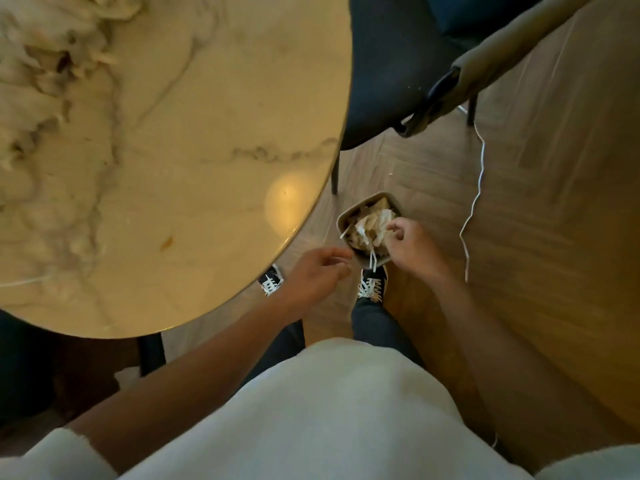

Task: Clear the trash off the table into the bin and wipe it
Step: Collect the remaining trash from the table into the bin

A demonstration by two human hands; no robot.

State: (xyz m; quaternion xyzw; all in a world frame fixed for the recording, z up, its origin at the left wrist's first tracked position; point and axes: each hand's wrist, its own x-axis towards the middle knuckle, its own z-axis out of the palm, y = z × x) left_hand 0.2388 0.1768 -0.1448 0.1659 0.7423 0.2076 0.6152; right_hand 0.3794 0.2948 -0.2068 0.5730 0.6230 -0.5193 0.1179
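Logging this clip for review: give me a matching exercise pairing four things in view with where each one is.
Things:
1. bin
2. right hand
3. white cable
4. dark chair

Places:
A. pushed up to the far side of the table
B. trailing across the wooden floor to the right
C. over the crumpled paper in the bin
D. on the floor just ahead of the person's shoes

Pairs: 1-D, 2-C, 3-B, 4-A
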